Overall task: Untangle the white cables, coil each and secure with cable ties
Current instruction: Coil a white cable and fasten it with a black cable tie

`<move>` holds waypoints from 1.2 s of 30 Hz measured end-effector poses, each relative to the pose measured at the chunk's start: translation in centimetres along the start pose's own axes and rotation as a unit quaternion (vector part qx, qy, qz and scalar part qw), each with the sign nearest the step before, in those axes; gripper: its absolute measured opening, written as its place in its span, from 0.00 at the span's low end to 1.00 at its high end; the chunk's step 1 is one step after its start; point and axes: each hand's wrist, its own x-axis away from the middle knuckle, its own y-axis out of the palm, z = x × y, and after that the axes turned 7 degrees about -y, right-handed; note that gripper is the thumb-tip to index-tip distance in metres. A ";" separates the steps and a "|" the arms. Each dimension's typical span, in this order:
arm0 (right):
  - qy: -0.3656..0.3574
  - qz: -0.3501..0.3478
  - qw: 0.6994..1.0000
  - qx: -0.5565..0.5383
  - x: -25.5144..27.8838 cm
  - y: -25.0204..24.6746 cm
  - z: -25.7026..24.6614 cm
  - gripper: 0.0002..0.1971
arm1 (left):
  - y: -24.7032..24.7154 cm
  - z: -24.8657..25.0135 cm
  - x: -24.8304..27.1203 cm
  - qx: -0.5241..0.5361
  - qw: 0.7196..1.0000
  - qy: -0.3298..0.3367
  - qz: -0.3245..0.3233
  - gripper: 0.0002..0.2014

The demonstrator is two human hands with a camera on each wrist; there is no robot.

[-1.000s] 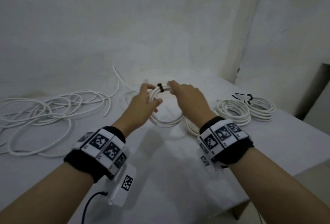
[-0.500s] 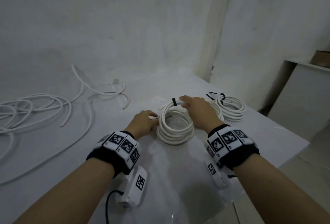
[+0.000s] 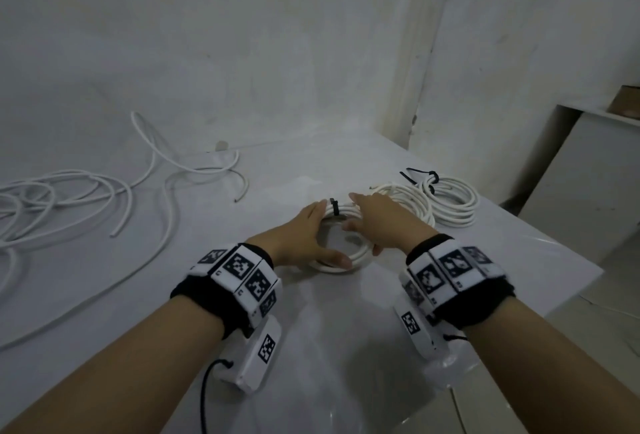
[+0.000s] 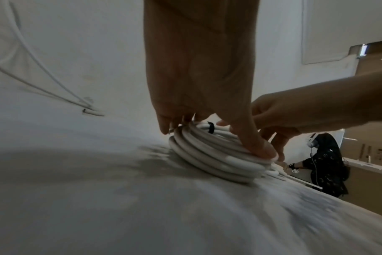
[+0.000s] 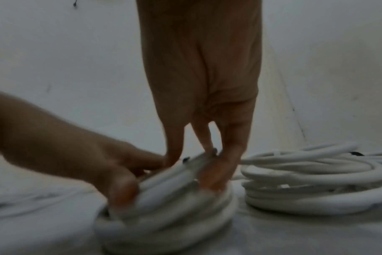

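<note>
A coiled white cable (image 3: 346, 262) lies flat on the white table (image 3: 311, 347), bound at its far rim by a black cable tie (image 3: 334, 206). My left hand (image 3: 311, 232) lies across the coil's left side with fingers straight, its thumb pressing the near rim (image 4: 260, 150). My right hand (image 3: 377, 222) rests on the right side, fingers straight on top of the loops (image 5: 216, 172). Two more tied coils sit just to the right: one (image 3: 412, 199) touching the right hand's far side, another (image 3: 453, 206) beyond it with a black tie (image 3: 431, 177).
Loose tangled white cables (image 3: 52, 198) spread over the table's left half, with a free end (image 3: 242, 187) near the middle. The table's edge (image 3: 554, 295) runs along the right, a white cabinet (image 3: 595, 191) beyond it. A person (image 4: 325, 163) stands in the background.
The coil was held up between both hands a second ago, then came down onto the table. Both hands now lie flat on it, and the view has swung right.
</note>
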 end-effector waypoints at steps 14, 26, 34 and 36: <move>0.014 -0.058 0.946 0.319 -0.3 -0.7 -4.3 0.14 | -2.9 0.1 2.1 -0.011 0.999 0.036 0.022 0.26; -0.106 -0.059 0.992 0.045 -9.7 2.3 -15.9 0.21 | -10.7 -12.5 7.5 0.052 0.957 -0.144 0.247 0.20; -0.157 -0.132 0.970 0.128 -14.6 7.5 -17.4 0.22 | -10.4 -16.8 9.4 -0.150 0.953 -0.259 0.054 0.31; -0.202 -0.155 0.962 0.102 -14.7 7.8 -17.6 0.30 | -9.7 -16.8 9.0 -0.187 0.952 -0.234 0.061 0.21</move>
